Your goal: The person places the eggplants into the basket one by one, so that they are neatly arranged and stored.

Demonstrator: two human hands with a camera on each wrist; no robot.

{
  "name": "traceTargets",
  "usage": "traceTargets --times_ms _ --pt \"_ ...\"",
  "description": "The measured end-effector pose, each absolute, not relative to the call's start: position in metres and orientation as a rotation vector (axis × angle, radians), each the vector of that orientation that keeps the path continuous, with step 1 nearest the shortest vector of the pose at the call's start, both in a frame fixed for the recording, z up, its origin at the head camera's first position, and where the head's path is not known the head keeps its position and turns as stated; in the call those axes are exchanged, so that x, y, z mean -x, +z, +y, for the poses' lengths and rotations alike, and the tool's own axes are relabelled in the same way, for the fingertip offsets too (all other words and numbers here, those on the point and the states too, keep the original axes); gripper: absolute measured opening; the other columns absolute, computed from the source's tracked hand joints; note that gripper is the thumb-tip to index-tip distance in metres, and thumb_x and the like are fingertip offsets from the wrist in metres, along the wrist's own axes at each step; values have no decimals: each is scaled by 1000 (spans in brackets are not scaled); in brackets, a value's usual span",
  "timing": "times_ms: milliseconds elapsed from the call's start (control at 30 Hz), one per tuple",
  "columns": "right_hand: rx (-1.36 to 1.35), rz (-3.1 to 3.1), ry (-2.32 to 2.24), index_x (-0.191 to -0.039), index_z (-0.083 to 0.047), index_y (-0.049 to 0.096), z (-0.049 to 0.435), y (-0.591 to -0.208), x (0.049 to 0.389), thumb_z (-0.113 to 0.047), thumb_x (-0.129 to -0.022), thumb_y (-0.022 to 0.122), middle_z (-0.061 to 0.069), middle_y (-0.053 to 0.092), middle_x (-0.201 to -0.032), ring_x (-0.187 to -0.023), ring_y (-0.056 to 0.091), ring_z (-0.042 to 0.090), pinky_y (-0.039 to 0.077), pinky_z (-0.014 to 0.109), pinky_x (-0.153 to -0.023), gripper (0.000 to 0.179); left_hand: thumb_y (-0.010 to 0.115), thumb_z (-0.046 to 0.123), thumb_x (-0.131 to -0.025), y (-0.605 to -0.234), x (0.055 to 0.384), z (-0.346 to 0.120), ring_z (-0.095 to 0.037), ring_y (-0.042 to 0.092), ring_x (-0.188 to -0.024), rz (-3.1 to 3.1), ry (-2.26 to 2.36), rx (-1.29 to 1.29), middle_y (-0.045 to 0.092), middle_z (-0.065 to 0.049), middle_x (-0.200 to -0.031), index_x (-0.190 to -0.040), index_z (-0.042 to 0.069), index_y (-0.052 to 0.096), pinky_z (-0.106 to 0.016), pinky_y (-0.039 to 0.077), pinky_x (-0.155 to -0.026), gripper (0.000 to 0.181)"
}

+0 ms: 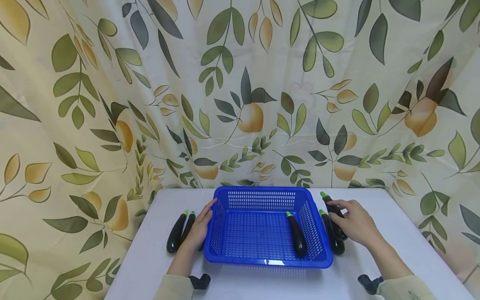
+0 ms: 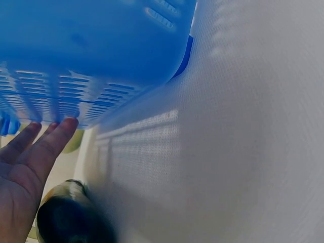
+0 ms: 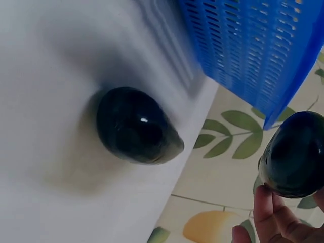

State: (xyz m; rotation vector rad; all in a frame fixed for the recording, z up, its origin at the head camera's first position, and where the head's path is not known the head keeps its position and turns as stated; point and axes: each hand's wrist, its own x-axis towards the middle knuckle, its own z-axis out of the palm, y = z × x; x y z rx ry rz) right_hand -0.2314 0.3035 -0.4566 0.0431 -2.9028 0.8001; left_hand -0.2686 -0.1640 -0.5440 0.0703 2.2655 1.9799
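A blue plastic basket [image 1: 268, 261] with slotted walls stands mid-table, one dark eggplant [image 1: 297, 236] lying along its right side. My left hand [image 1: 198, 230] rests on the basket's left side; in the left wrist view its straight fingers [image 2: 53, 139] touch the slotted wall. Right of the basket, my right hand [image 1: 354, 220] pinches an eggplant [image 1: 339, 229] by its upper part. That eggplant [image 3: 298, 154] appears raised off the table in the right wrist view. Another eggplant [image 1: 332, 237] lies on the table between it and the basket.
Left of the basket lie an eggplant [image 1: 176, 234] and a second one [image 1: 188, 226], the latter partly hidden by my left hand. The white table [image 1: 262, 287] ends at a leaf-and-fruit patterned curtain [image 1: 240, 125] behind the basket.
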Motion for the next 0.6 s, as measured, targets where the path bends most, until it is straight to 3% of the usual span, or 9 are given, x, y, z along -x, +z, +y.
traceTargets --times_ms 600 --pt "-102 -2885 815 -132 -3 66 287 -445 230 -20 -97 70 35 58 -125 -89 59 32 57 38 -64 39 29 36 -114 -544 268 -164 -32 13 -163 2257 1995 -80 25 3 -173 -155 46 41 -66 8 -128 44"
